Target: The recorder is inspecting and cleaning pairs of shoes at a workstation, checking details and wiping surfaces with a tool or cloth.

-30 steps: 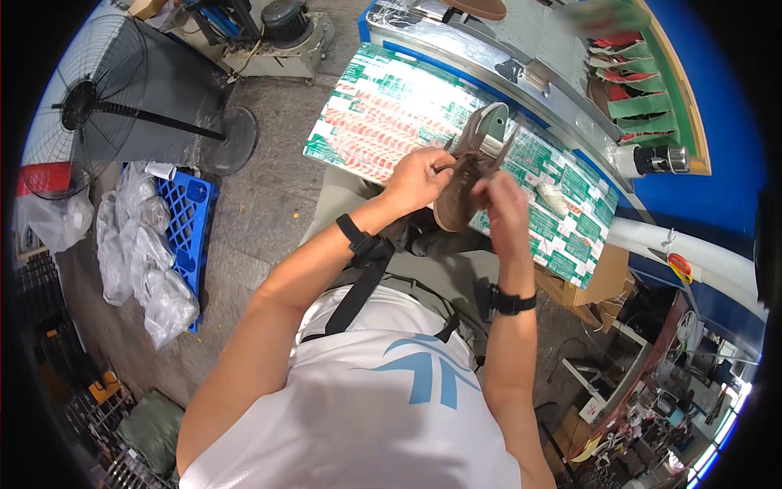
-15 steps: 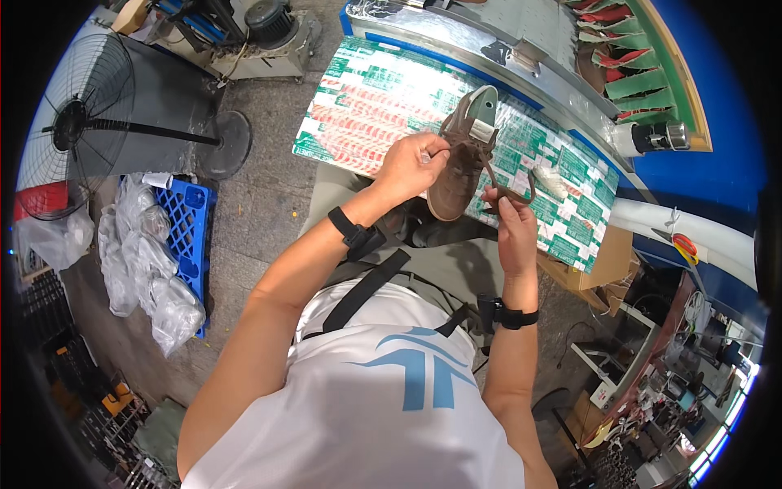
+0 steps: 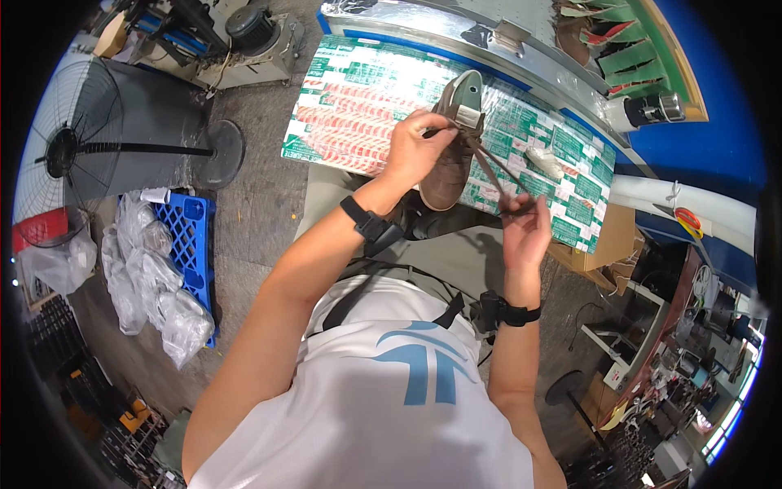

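Note:
A brown lace-up shoe (image 3: pixel 444 186) with a green insole lies toe toward me at the near edge of a tape-covered board. From its throat a brown shoelace (image 3: pixel 491 167) runs taut to the right, pinched in the fingers of my right hand (image 3: pixel 525 232). My left hand (image 3: pixel 414 151) is closed in a pinch at the left side of the lacing. Whatever sits between those fingertips is too small to make out. A small whitish bundle (image 3: pixel 544 161) rests on the board, right of the shoe.
The board (image 3: pixel 350 98) bears green, white and red printed tape. Behind it runs a metal machine edge (image 3: pixel 456 41), with a rack of green and red pieces (image 3: pixel 631 61) at far right. A cardboard box (image 3: pixel 599 244) stands right; a fan (image 3: pixel 65 151) and blue pallet (image 3: pixel 186 244) stand left.
My right hand has moved slightly right and down, drawing the shoelace from a loose loop into a straight stretch. My left hand stays at the shoe's lacing.

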Demonstrator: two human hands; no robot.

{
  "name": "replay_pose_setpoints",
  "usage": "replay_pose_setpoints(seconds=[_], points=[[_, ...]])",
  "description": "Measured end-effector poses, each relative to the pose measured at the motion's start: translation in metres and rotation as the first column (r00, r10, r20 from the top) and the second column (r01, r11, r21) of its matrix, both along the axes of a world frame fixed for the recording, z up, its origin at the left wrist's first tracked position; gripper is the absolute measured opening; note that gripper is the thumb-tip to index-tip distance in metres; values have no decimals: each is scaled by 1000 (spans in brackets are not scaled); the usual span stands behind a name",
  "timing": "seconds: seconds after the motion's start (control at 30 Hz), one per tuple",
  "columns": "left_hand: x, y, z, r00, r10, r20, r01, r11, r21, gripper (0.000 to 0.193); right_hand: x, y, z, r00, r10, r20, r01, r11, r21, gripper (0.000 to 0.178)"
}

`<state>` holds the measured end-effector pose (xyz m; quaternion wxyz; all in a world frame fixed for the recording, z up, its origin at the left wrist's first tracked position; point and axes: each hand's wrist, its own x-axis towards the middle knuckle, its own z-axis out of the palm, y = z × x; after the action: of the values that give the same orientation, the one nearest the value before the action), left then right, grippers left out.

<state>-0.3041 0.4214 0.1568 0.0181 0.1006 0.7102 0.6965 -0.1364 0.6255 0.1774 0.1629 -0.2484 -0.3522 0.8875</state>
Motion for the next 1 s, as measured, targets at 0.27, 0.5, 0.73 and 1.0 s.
replay_pose_setpoints(seconds=[0.27,0.5,0.73,1.0], points=[[31,-13,8,947,-61,-314,-28,962,-270,12,29,10,-23,827,65,559,-562,157,812,23],[56,-16,20,897,-154,-415,-15,926,-376,19,-66,-24,29,962,24,271,-257,413,874,24],[124,-32,24,767,-591,-251,466,782,-414,16,-115,-36,-6,897,52,438,-420,407,811,24],[120,-67,-21,419,-885,203,798,252,-547,12,-111,-20,1,804,458,379,-510,859,44,21]])
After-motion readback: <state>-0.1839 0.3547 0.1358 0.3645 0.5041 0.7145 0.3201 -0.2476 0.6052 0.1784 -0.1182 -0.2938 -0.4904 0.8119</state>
